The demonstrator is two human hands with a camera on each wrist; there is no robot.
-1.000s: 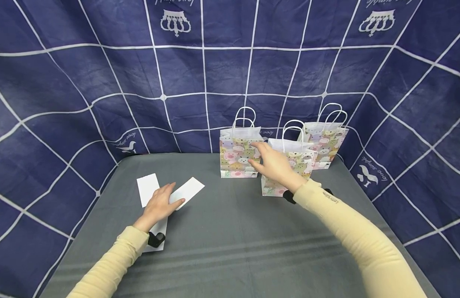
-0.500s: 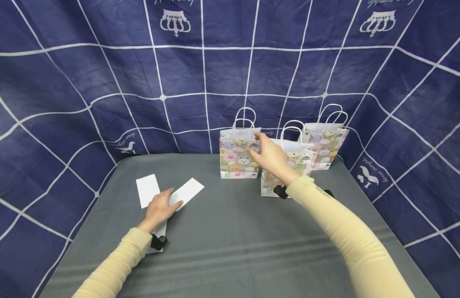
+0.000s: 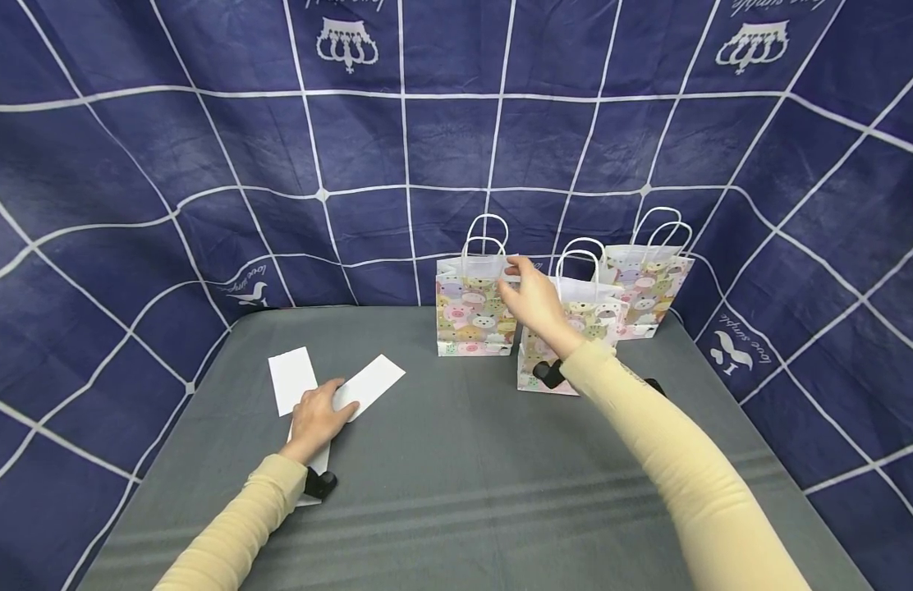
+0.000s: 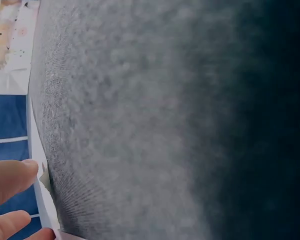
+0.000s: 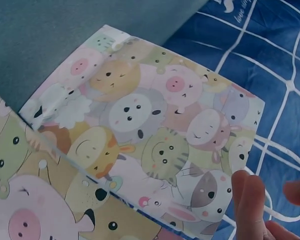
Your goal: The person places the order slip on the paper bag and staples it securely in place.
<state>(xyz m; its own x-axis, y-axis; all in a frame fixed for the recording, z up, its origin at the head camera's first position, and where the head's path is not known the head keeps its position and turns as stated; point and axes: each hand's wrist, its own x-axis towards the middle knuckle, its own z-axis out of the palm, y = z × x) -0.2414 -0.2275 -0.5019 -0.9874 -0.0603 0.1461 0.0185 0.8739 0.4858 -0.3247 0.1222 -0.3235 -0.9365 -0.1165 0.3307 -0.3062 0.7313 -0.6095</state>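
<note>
1. Grey cloth (image 3: 442, 460) underlies everything; the lower card (image 3: 322, 460) lies nearest you.
2. Your left hand (image 3: 318, 420) is spread over where the cards meet, thumb apart from fingers, likely steadying them; no grip seen. Left card (image 3: 290, 379) and right card (image 3: 375, 386) fan out beyond.
3. Front bag (image 3: 603, 318) stands upright, handles up, presumably keeping its mouth reachable; your right arm crosses it.
4. Your right hand (image 3: 536, 302) is beside the upper right edge of the left bag (image 3: 471, 320), thumb and fingers apart, nothing seen between; contact cannot be told.
5. Right bag (image 3: 652, 287) stands farthest, before the blue backdrop (image 3: 456, 139).
6. Versus one second ago: left fingers drawn in slightly; right hand higher, gap narrower; cards, bags unmoved.
</note>
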